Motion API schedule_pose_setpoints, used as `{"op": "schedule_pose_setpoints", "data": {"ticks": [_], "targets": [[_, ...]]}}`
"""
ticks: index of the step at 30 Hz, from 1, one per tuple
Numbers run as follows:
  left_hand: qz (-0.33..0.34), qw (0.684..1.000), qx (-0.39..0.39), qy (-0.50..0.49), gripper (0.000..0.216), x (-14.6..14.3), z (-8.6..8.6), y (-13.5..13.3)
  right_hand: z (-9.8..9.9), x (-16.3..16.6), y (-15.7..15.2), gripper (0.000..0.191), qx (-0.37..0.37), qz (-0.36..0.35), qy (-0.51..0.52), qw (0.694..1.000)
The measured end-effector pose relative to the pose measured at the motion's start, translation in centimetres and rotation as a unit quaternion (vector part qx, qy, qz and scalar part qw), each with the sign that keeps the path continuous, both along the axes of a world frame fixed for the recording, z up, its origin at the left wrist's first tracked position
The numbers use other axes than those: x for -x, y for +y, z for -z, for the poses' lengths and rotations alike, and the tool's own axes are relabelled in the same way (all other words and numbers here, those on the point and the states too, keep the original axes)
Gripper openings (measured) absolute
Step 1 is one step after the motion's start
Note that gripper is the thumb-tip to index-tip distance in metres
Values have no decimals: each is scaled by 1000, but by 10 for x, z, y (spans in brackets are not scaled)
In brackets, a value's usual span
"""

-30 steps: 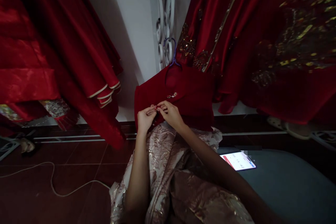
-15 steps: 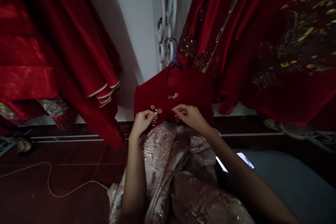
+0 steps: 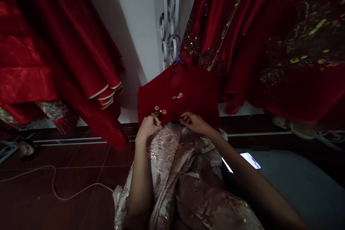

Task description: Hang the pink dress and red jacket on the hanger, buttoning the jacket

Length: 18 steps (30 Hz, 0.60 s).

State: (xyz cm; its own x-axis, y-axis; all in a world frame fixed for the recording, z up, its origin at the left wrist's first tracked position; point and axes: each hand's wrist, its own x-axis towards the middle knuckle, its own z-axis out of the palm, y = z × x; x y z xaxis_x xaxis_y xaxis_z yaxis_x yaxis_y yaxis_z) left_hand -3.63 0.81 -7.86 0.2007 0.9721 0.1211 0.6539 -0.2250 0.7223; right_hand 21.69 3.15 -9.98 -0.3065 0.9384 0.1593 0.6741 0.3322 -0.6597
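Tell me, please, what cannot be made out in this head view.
All in the head view:
Left hand: any grip, hidden by the hand itself.
Right hand: any grip, too small and dim.
Phone: partly behind the right forearm, screen text too small.
White cable: cut off by the left edge.
Hanger: lower part hidden inside the red top.

No legible txt, nos., logos or signs anywhere in view. Phone (image 3: 251,161) has its screen lit, w/ a small blue patch & faint marks, too tiny/blurred to read.
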Motion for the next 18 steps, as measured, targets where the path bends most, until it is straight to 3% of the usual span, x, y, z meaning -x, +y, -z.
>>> {"op": "schedule_pose_setpoints", "data": {"ticks": [6,10,13,18], "targets": [[34,992,18,-124,16,-1,1,3,13,-2,3,27,15,24,9,1000],[105,981,110,-123,23,-3,1,1,5,-4,2,17,-26,27,-9,999],[124,967,171,-140,30,-5,1,1,-9,0,-3,18,-57,47,71,995],[108,964,178,-166,32,-7,0,2,-28,29,-23,27,51,-51,205,976]]}}
